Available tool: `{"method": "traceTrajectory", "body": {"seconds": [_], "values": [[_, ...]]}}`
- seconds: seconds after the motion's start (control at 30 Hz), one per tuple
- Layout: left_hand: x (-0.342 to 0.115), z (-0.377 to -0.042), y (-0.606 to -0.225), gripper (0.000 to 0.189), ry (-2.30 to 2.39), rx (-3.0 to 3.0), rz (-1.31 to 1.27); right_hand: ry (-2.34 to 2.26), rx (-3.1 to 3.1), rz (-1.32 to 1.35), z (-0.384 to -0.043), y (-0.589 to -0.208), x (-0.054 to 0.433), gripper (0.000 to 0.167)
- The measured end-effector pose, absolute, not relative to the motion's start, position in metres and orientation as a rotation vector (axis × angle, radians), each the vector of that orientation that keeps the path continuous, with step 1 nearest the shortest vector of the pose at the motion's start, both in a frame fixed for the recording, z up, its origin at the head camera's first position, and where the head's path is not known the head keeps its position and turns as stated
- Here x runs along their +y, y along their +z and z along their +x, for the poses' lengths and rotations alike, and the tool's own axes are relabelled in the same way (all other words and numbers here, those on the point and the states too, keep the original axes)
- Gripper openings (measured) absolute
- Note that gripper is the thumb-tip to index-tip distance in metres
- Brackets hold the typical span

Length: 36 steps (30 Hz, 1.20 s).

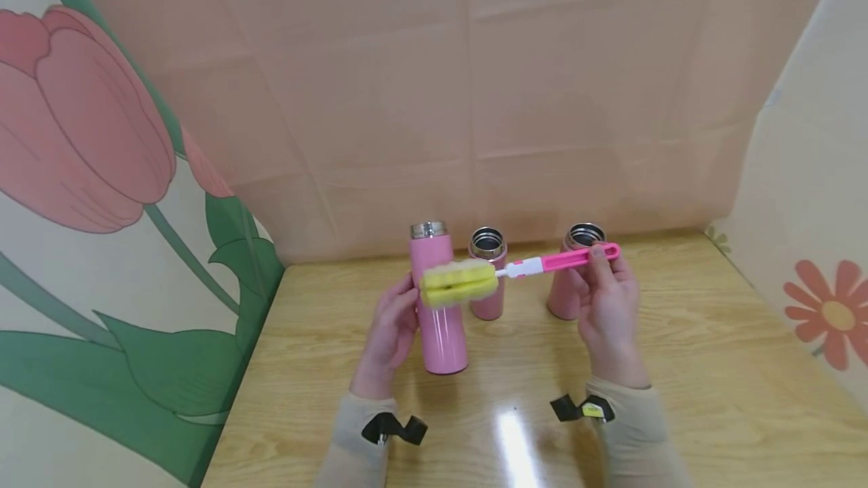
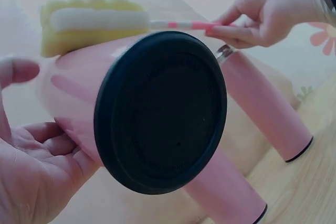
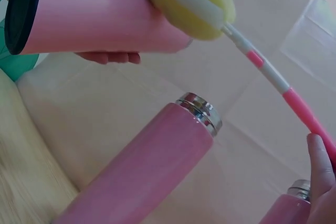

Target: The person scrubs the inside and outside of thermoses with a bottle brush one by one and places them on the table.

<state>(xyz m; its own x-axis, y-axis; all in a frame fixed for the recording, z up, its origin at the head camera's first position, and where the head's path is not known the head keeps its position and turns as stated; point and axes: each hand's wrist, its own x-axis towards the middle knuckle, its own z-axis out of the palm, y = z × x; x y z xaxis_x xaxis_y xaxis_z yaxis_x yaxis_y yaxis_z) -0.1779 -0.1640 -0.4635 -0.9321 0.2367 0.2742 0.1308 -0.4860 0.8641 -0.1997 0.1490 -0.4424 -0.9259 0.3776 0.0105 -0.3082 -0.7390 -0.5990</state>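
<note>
My left hand (image 1: 389, 330) (image 2: 31, 166) grips a pink steel-rimmed flask (image 1: 444, 337) (image 3: 100, 19) by its side. The flask's black base (image 2: 163, 111) shows whole in the left wrist view, so it is off the table. My right hand (image 1: 606, 307) (image 2: 268, 11) pinches the pink handle (image 1: 570, 258) (image 3: 310, 119) of a bottle brush. Its yellow sponge head (image 1: 457, 282) (image 2: 89, 22) (image 3: 184, 1) lies against the held flask's upper side. Two more open pink flasks stand behind: the middle flask (image 1: 488, 307) (image 3: 142, 166) and the right flask (image 1: 586, 234), partly hidden by my right hand.
The wooden table (image 1: 712, 367) is boxed in by a tulip-printed panel (image 1: 88, 172) on the left, a pink backdrop (image 1: 475, 96) behind and a flower-printed panel (image 1: 827, 315) on the right. Bare tabletop lies in front of and to the right of the flasks.
</note>
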Motion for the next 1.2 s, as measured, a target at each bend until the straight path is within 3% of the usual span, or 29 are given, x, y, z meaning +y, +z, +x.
{"method": "traceTrajectory", "body": {"seconds": [0.2, 0.47, 1.0, 1.2], "values": [[-0.1573, -0.1785, -0.4663, 0.067, 2.521, 1.717, 0.397, 2.592, -0.753, -0.175, -0.1982, -0.4409, 0.1446, 0.017], [-0.1560, -0.1791, -0.4670, 0.069, 2.463, 1.812, 0.382, 2.531, -0.720, -0.197, -0.1936, -0.4378, 0.1460, 0.031], [-0.1628, -0.1779, -0.4608, 0.064, 2.305, 1.917, 0.482, 2.485, -0.659, -0.163, -0.1906, -0.4339, 0.1461, 0.029], [-0.1613, -0.1765, -0.4606, 0.071, 2.302, 1.904, 0.475, 2.469, -0.731, -0.129, -0.1899, -0.4357, 0.1425, 0.031]]}}
